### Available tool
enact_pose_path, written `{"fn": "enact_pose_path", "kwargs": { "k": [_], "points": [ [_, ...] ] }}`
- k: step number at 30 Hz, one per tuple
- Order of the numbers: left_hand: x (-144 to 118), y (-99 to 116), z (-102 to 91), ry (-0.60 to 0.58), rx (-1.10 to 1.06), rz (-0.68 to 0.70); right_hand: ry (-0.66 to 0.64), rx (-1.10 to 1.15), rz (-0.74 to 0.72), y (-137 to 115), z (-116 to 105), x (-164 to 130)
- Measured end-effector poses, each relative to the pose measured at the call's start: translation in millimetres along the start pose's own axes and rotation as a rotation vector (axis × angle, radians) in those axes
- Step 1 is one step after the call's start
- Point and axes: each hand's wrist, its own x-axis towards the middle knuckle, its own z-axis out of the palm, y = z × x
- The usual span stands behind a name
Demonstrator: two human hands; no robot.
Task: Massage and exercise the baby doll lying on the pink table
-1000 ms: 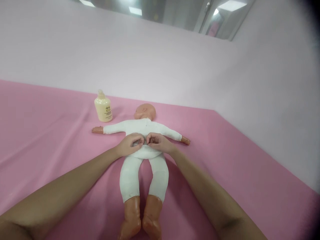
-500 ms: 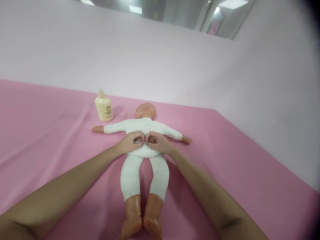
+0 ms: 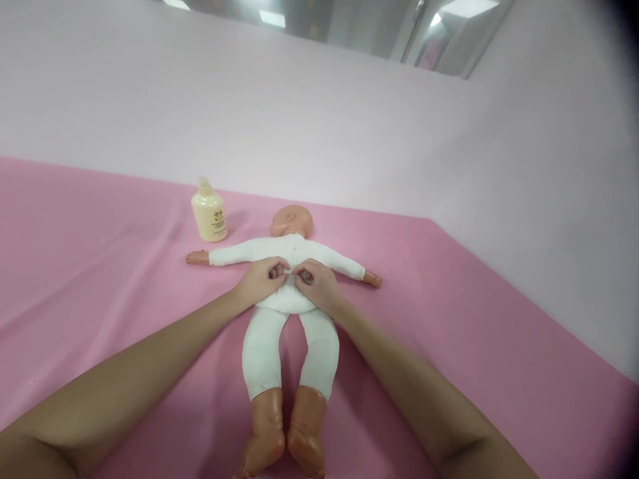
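A baby doll (image 3: 287, 332) in a white suit lies on the pink sheet (image 3: 100, 279), arms spread, bare feet toward me, head (image 3: 292, 221) at the far end. Both of my hands rest on the middle of its torso, fingertips meeting. My left hand (image 3: 262, 279) pinches the white cloth there, and my right hand (image 3: 314, 283) pinches it from the other side. What lies between the fingertips is too small to make out.
A cream-coloured bottle (image 3: 209, 212) stands on the sheet just beyond the doll's outstretched arm on the left. A pale pink wall (image 3: 319, 120) rises behind the sheet and runs down its right side.
My two hands have crept slightly up the doll's torso toward its chest, still pinched together. The doll and the bottle have stayed in place.
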Motion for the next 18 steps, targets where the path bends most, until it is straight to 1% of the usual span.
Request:
{"fn": "enact_pose_path", "kwargs": {
  "k": [3, 7, 11, 14, 16, 18],
  "points": [
    [1.1, -0.4, 0.7, 0.012, -0.018, -0.047, 0.021, 0.025, 0.051, 0.9, -0.5, 0.8],
    [1.6, -1.6, 1.1, 0.039, 0.027, -0.008, 0.042, 0.066, 0.11, 3.7, -0.5, 2.0],
    [0.9, -4.3, 1.2, 0.055, 0.11, 0.087, 0.062, -0.002, 0.048, 5.8, 0.8, 2.7],
    [0.1, -5.6, 1.2, 0.102, 0.197, 0.155, 0.076, -0.022, 0.018, 5.8, 0.5, 3.4],
    [-0.4, -4.8, 0.7, 0.115, 0.222, 0.162, 0.055, 0.001, 0.035, 5.2, -1.2, 4.3],
    [-0.5, -3.2, -0.5, 0.091, 0.208, 0.138, 0.028, 0.023, 0.069, 4.3, -3.8, 5.4]
  ]
}}
